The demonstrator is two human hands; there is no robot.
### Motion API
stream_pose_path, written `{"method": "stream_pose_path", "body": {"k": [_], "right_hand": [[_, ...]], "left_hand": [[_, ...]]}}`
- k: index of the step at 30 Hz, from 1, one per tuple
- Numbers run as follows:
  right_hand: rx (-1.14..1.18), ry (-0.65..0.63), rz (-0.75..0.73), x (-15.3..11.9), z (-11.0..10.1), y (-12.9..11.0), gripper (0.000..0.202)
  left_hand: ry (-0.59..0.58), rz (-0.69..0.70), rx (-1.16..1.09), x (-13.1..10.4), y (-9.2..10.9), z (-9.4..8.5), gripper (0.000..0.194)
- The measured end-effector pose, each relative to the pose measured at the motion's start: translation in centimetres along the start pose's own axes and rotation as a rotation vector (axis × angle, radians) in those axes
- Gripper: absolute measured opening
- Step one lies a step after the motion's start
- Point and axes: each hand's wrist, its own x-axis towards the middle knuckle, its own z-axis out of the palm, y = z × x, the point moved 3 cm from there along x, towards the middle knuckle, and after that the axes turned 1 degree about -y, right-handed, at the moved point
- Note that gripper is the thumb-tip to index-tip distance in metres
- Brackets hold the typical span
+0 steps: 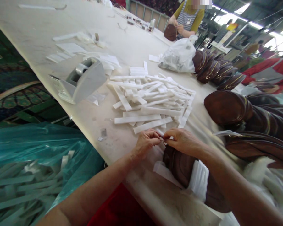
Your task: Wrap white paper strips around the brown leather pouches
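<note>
Fingers of left hand (145,142) and right hand (182,141) pinched nearly closed on a small piece (163,141), too blurred to name; a slack pinch could drop it. Bag (182,166) just below right hand, near table (122,150) edge: a tug could slide it. Strips (153,100) close beyond; a knock could scatter them.

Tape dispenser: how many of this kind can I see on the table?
1. The grey tape dispenser stands near the edge of the table, left of the pile of white strips in this view; the stacked brown bags may hide others.
</note>
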Motion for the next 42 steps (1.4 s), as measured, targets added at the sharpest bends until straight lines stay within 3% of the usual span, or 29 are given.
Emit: {"method": "stream_pose_path", "body": {"k": [8, 23, 26, 32, 42], "right_hand": [[-0.098, -0.034, 0.016, 0.1, 0.4, -0.7, 0.022], [-0.089, -0.011, 0.017, 0.1, 0.3, -0.1, 0.021], [-0.085, -0.008, 0.027, 0.1, 0.4, 0.0, 0.022], [-0.088, -0.009, 0.021, 0.1, 0.6, 0.1, 0.025], [-0.034, -0.004, 0.025, -0.3, 0.5, 0.1, 0.025]], "left_hand": [[0.038, -0.084, -0.177, 0.0, 0.1, -0.1, 0.006], [-0.027, -0.160, -0.209, -0.2, -0.4, 0.5, 0.011], [-0.076, -0.114, -0.134, -0.2, -0.9, 0.9, 0.020], [-0.034, 0.163, 0.249, -0.1, -1.2, 1.2, 0.009], [-0.012, 0.165, 0.342, -0.1, -1.1, 1.0, 0.014]]}}
